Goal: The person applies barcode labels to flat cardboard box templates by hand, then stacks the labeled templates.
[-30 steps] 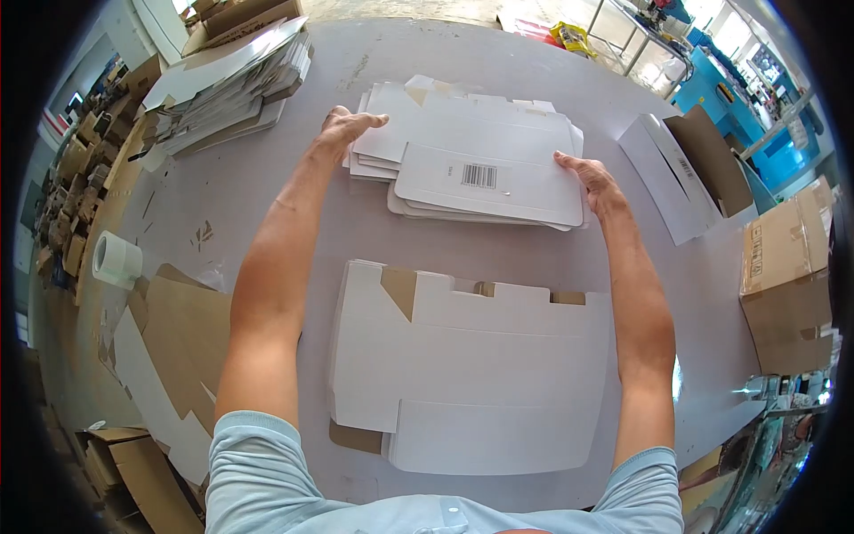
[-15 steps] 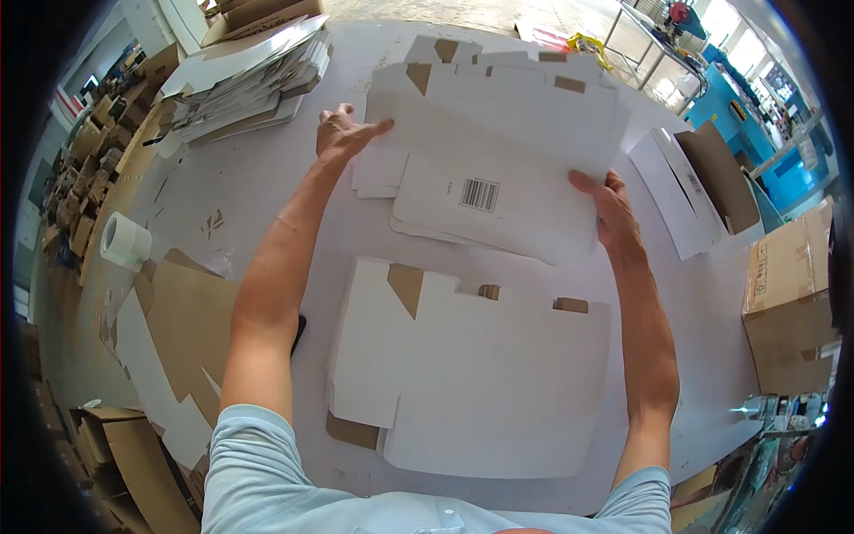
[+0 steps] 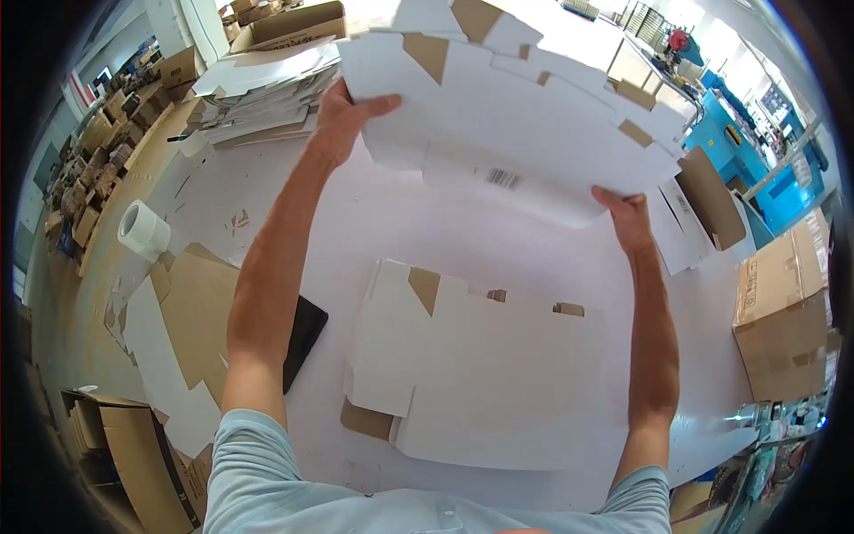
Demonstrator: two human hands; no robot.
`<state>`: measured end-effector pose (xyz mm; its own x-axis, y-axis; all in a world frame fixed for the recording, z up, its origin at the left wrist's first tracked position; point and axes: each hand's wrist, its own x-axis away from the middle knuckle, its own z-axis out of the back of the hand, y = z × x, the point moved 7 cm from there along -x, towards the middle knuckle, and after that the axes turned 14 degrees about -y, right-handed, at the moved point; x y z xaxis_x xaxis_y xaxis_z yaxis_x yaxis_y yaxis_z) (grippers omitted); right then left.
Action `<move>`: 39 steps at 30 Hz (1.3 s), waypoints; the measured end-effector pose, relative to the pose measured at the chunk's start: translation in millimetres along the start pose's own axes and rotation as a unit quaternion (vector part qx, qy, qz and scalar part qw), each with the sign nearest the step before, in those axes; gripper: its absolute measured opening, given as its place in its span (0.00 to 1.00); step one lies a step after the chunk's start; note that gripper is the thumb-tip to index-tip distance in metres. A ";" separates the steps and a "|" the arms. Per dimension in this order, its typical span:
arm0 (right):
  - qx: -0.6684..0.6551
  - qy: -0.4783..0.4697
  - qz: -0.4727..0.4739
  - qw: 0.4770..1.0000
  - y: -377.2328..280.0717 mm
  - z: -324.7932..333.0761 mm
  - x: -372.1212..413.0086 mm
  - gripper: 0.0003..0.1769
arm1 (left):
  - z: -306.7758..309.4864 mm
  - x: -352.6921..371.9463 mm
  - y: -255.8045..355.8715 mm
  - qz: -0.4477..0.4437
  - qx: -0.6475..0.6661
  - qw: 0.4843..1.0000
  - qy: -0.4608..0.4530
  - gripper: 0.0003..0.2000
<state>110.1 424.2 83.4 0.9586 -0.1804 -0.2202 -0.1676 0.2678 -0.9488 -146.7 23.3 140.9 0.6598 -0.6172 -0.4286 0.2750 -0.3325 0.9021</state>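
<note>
L hand [image 3: 342, 111] fingers clamp the left edge of a stack of flat box blanks [image 3: 516, 116], thumb on top. R hand [image 3: 627, 214] grips its near right corner, so the stack hangs tilted in the air, above & beyond a second pile of blanks [image 3: 480, 365] lying on the table [image 3: 418, 222]. Left of that pile: a black flat object [image 3: 305, 334], then a tape roll [image 3: 142, 230] further out; right of it, a brown carton [image 3: 783, 303].

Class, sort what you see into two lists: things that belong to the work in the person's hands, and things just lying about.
In use: left hand, right hand, bundle of flat box blanks held between them, stack of blanks on the table below.
Lying about: tape roll, dark flat pad, brown carton, far heap of blanks, loose cardboard sheets.
</note>
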 end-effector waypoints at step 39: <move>-0.051 0.085 0.061 0.993 -27.0 -19.9 32.8 0.40 | -15.6 40.1 -26.9 0.025 -0.063 0.998 -0.015 0.37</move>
<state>141.5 392.3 97.2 0.8788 -0.3113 -0.3617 -0.3106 0.2021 -0.9288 -116.7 18.7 100.2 0.6546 -0.6526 -0.3817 0.3285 -0.2092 0.9211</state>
